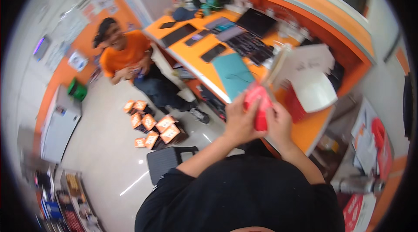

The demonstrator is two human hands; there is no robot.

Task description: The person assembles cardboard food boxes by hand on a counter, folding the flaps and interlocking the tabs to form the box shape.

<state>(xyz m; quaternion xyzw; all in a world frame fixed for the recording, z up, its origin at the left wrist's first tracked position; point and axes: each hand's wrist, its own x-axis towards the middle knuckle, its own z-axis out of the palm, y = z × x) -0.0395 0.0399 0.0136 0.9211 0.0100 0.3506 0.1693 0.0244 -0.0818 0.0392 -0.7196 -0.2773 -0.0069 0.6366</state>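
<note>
Both my hands hold a bright red, smooth object in front of my chest, over the desk's near edge. Its kind is blurred, and my fingers cover part of it. My left hand wraps it from the left, with the thumb across its face. From the right, my right hand grips its lower side. Just beyond lies a teal folder on the orange desk. To the right of my hands stand an open white box and a red box, partly hidden behind it.
Several phones and dark tablets cover the desk. A person in an orange shirt sits at the left, holding something small. Stacked orange-and-black boxes stand on the floor near a dark grey stool.
</note>
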